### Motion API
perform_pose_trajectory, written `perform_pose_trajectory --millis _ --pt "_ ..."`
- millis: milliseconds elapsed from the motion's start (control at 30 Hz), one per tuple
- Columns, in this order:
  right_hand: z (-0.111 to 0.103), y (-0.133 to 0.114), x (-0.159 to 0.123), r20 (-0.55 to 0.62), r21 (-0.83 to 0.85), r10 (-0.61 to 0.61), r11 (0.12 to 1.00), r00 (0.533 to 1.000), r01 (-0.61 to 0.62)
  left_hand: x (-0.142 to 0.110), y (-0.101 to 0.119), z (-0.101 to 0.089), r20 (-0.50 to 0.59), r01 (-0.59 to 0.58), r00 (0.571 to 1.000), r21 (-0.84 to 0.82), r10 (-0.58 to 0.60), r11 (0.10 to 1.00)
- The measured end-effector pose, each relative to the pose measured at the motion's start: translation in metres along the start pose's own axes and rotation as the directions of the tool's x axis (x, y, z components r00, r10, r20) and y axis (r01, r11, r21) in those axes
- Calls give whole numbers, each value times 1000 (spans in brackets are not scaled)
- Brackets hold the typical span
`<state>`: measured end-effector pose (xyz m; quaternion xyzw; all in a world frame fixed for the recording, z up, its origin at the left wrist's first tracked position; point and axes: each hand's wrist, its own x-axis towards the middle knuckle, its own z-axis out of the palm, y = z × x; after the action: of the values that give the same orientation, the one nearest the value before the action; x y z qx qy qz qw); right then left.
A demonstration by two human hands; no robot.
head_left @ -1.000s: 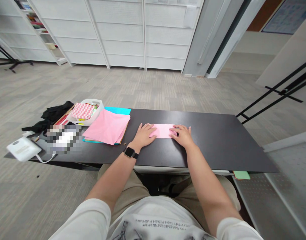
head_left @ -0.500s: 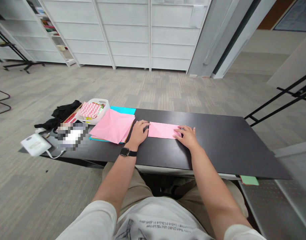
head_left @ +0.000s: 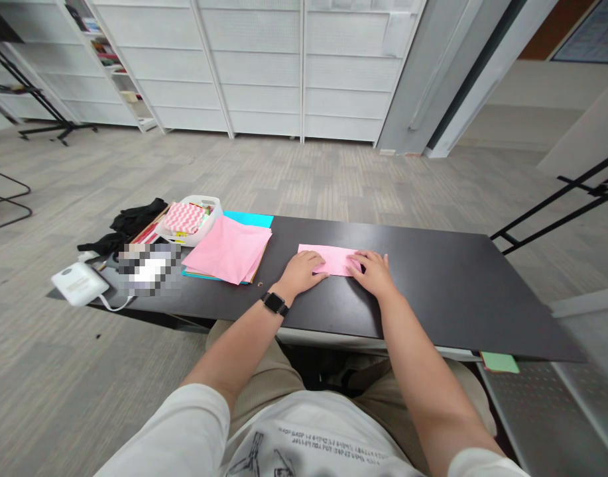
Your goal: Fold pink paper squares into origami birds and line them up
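Note:
A pink strip of folded paper (head_left: 335,260) lies flat on the black table (head_left: 423,285). Over its left part rests my left hand (head_left: 302,270), palm down, fingers stretched onto the paper and thumb along the near edge. My right hand (head_left: 371,269) lies on the strip's right end with its fingers spread, hiding that end. Both hands are open and press on the paper without gripping it. To the left of my left hand sits a stack of coloured sheets, with a creased pink sheet (head_left: 229,248) on top.
Behind the stack stands a white basket (head_left: 217,215) holding a pink-and-white zigzag cloth (head_left: 184,217). Black fabric (head_left: 137,215) and a white device with a cable (head_left: 79,283) lie at the table's left end. A green paper piece (head_left: 500,362) shows below the right front edge.
My left hand has slid right, from the strip's left edge onto the paper. The right hand stays at the right end. The view has shifted slightly.

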<state>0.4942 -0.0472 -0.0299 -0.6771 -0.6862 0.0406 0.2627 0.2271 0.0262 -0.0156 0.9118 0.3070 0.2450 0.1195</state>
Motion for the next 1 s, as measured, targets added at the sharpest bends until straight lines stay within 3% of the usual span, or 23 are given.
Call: perform_pose_trajectory --millis 233,500,733,1000 --pt "-6 -2 -1 76 18 -113 994 991 112 -1 -2 -2 -24 44 999 3 -44 999" --pt "-6 -8 1 56 37 -78 996 995 76 -1 1 -2 -32 4 999 0 -4 1000" --pt "-8 -8 0 96 23 -135 991 986 133 3 0 -5 -28 2 1000 3 -2 1000" --pt "-7 -13 3 -51 68 -119 990 992 122 -1 7 -10 -70 21 997 17 -20 1000"
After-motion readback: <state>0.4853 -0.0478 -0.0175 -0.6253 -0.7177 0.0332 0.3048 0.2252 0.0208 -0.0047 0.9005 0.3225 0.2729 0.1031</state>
